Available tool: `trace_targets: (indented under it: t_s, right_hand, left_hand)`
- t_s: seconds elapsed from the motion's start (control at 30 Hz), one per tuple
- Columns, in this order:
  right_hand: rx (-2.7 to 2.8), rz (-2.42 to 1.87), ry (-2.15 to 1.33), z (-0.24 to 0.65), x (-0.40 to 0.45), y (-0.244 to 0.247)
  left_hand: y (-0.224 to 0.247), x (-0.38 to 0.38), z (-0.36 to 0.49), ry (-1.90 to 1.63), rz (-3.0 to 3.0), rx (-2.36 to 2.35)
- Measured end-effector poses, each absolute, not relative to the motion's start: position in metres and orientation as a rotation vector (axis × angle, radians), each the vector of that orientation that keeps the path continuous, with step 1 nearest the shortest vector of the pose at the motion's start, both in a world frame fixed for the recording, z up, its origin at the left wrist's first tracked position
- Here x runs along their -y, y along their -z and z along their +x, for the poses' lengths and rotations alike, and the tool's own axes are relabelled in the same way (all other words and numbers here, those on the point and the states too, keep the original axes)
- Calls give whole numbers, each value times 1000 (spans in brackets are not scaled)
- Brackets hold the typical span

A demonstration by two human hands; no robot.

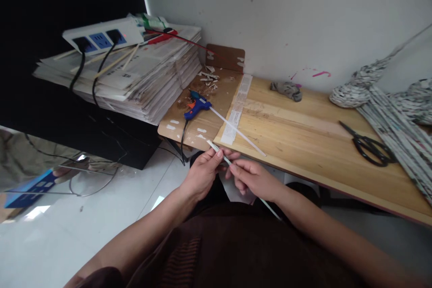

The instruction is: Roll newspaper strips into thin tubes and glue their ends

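My left hand (204, 171) pinches the upper part of a thin, pale paper tube (213, 146) between thumb and fingers, just off the front edge of the wooden board. Lower on the same tube, my right hand (254, 177) is closed with thumb and fingertips around it. The tube slants down past the right wrist, over my lap. Beyond the hands, a blue glue gun (196, 108) lies on brown cardboard, with a long white glue stick (239, 133) reaching from its back across the board. A printed newspaper strip (239, 110) lies flat under that stick.
Left stands a tall newspaper stack (162, 85) bearing a power strip (104, 36) with black cords. Black scissors (369, 148) lie on the wooden board (297, 130), beside long paper tubes (398, 135) and a woven paper piece (354, 87). A grey rag (286, 90) lies by the wall.
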State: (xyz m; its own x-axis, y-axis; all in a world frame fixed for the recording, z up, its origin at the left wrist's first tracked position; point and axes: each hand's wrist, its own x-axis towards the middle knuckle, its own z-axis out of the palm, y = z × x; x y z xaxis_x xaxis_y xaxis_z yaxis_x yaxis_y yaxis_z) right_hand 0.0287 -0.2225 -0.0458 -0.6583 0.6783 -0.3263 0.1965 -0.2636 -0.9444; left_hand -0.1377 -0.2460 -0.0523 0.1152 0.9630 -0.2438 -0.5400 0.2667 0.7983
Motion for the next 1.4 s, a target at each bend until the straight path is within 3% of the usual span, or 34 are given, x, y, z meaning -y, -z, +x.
trace_targets:
  t_s: [0.07,0.27,0.5,0.57,0.77,0.93,1.0,1.2,1.4]
  right_hand:
    - [1679,-1072,-1904,29,222,45]
    - [1445,-1008,-2174,29,222,48]
    - [2086,-1069,-1186,27,227,35]
    - [2076,-1084,-1279,26,228,34]
    - [1576,-994,-2068,27,223,44]
    - [1292,-863,-2331,28,219,53]
    - [1429,-937,-2211,27,220,50]
    - [2086,-1081,-1242,27,227,34]
    - [2036,-1124,-1459,26,227,38]
  left_hand:
    - [52,246,-138,-1208,608,-865]
    - [51,246,-137,-1200,638,-840]
    - [52,246,-137,-1259,630,-874]
    - [52,246,-137,-1250,651,-861]
    - [49,247,-138,-1204,686,-830]
    - [45,248,-138,-1206,700,-805]
    - [45,248,-138,-1220,698,-813]
    - [50,246,-139,-1248,672,-894]
    - [55,245,-140,-1225,691,-884]
